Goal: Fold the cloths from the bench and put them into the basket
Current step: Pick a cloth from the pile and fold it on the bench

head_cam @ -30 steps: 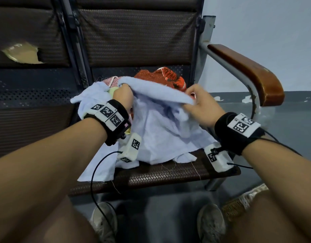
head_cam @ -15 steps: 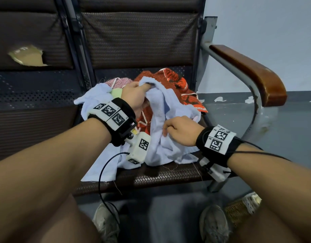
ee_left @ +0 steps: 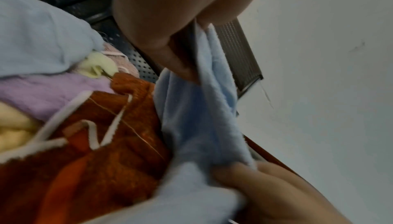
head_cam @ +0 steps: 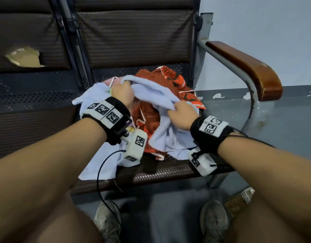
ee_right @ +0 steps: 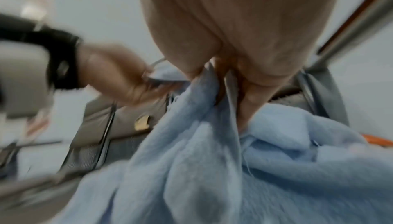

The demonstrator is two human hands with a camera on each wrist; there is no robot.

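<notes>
A light blue cloth [head_cam: 151, 92] is lifted above a heap of cloths on the bench seat [head_cam: 168, 171]. My left hand [head_cam: 123, 91] pinches its upper edge at the back; the left wrist view shows the blue cloth [ee_left: 204, 110] caught between thumb and fingers. My right hand [head_cam: 182, 114] grips the same edge lower to the right, and the blue cloth [ee_right: 212, 143] hangs below it in the right wrist view. Under it lies an orange-red cloth [head_cam: 175, 83] with white trim, also seen as the orange cloth [ee_left: 102, 143]. A basket's corner [head_cam: 239, 199] shows on the floor.
More cloths lie in the heap: lilac [ee_left: 48, 89], pale yellow [ee_left: 100, 66], pink [head_cam: 112, 80], and another light blue sheet [head_cam: 102, 160] hanging over the seat front. A wooden armrest [head_cam: 247, 67] stands at the right. The backrest [head_cam: 133, 35] and a wall are behind.
My right hand rose from low on the blue cloth to its upper edge and moved right. The left hand kept its pinch at the back. The cloth's edge is now stretched between both hands.
</notes>
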